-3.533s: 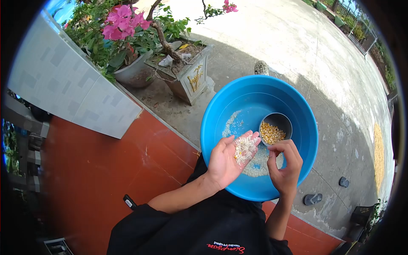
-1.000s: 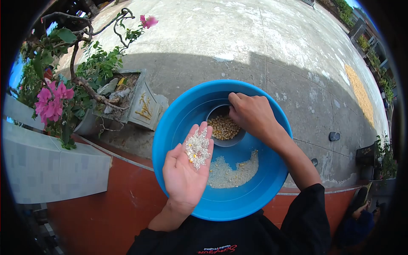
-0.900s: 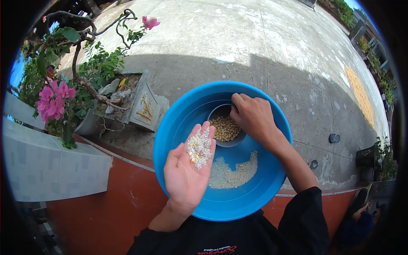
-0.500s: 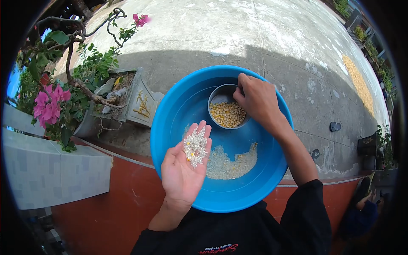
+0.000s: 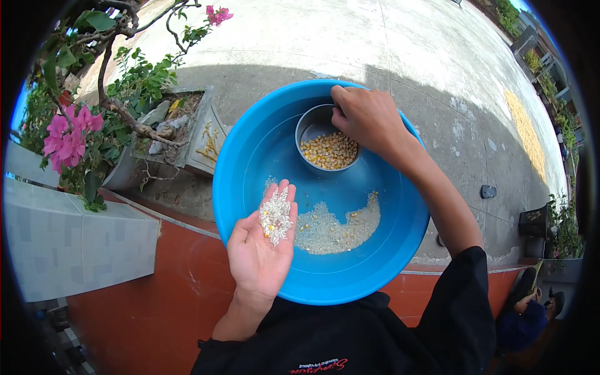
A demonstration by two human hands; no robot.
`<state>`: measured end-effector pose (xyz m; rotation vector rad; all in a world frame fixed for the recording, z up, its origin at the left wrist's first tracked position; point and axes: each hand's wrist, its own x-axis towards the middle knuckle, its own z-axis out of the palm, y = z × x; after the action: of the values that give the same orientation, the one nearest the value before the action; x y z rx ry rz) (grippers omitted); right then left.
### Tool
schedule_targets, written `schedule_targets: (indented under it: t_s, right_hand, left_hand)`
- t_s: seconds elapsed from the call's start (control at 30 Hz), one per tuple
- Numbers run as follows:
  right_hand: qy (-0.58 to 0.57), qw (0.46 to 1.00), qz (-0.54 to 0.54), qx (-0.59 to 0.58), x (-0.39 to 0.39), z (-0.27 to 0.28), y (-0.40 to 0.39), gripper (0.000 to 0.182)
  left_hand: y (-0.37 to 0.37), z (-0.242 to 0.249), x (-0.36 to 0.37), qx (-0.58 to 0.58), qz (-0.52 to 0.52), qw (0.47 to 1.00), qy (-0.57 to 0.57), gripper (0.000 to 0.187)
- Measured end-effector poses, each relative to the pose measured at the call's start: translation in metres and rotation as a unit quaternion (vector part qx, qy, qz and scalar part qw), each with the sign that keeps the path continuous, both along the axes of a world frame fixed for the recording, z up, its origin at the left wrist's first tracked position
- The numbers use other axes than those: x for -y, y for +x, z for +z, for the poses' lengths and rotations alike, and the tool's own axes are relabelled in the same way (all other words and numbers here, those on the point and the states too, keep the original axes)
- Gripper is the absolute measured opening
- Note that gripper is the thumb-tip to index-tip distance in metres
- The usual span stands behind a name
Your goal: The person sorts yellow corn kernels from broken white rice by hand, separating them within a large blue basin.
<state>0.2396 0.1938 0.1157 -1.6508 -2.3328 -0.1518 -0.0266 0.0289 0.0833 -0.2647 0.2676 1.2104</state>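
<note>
Palm up and flat, my left hand is open over the near left part of a blue plastic basin. On its palm and fingers lies a small heap of whitish broken grains with a few yellow bits. My right hand pinches the rim of a round metal bowl at the basin's far side. Yellow corn kernels cover the bowl's bottom. More whitish grains are spread across the basin floor, a few kernels among them.
A bougainvillea with pink flowers grows from a concrete planter at left. Beyond lies a concrete yard, with spread yellow grain at far right. Red floor runs below. Another person is at lower right.
The view has shifted a little. My left hand sits slightly nearer my body relative to the basin, its grains still on the palm. My right hand stays at the bowl's rim.
</note>
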Motion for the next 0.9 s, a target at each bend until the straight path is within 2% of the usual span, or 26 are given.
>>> schedule_targets:
  t_s: [0.37,0.5,0.57,0.77,0.9]
  right_hand:
    - [0.025,0.998,-0.009,-0.05,0.006,-0.007,0.024,0.016]
    - [0.034,0.999,-0.02,-0.026,0.004,-0.016,0.035,0.018]
    - [0.065,0.998,-0.012,-0.013,0.0,-0.02,0.036,0.017]
    - [0.059,0.998,0.018,-0.013,-0.016,-0.015,0.03,0.015]
    - [0.002,0.999,0.026,0.018,-0.032,-0.009,0.03,0.017]
  left_hand:
    - [0.014,0.012,-0.011,-0.062,0.022,0.997,0.029,0.067]
    - [0.02,0.014,-0.026,-0.073,0.017,0.996,0.048,0.066]
    - [0.02,0.009,-0.034,-0.064,0.02,0.997,0.045,0.066]
    - [0.012,0.004,-0.046,-0.022,0.034,0.999,0.034,0.067]
    - [0.006,0.008,-0.05,0.037,0.033,0.999,0.018,0.068]
